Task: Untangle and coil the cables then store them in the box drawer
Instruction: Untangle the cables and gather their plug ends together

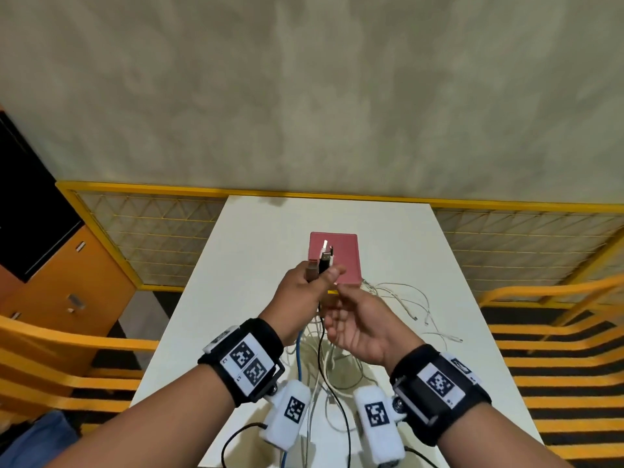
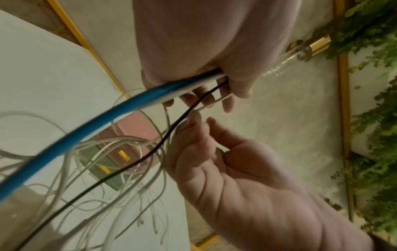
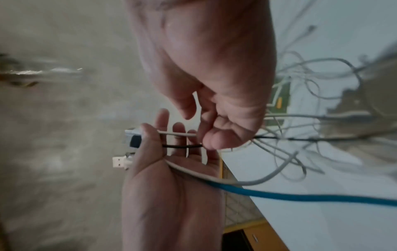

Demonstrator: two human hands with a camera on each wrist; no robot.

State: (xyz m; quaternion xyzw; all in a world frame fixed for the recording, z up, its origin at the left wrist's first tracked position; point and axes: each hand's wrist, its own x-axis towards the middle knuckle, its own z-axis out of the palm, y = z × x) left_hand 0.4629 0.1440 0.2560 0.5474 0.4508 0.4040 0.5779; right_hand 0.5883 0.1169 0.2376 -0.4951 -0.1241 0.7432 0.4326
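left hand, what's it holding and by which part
The left hand grips a bundle of black, white and blue cables just below their USB plugs.

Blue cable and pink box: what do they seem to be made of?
Blue cable: smooth, rubbery-looking plastic jacket with a matte finish. It bends in a soft curve without kinking. Pink box: flat, matte top with crisp corners, probably cardboard or painted wood. The picture leaves that open.

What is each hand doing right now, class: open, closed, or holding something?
Left hand: closed, gripping the plug ends of several cables.
Right hand: closed, pinching the black cable just below the left.
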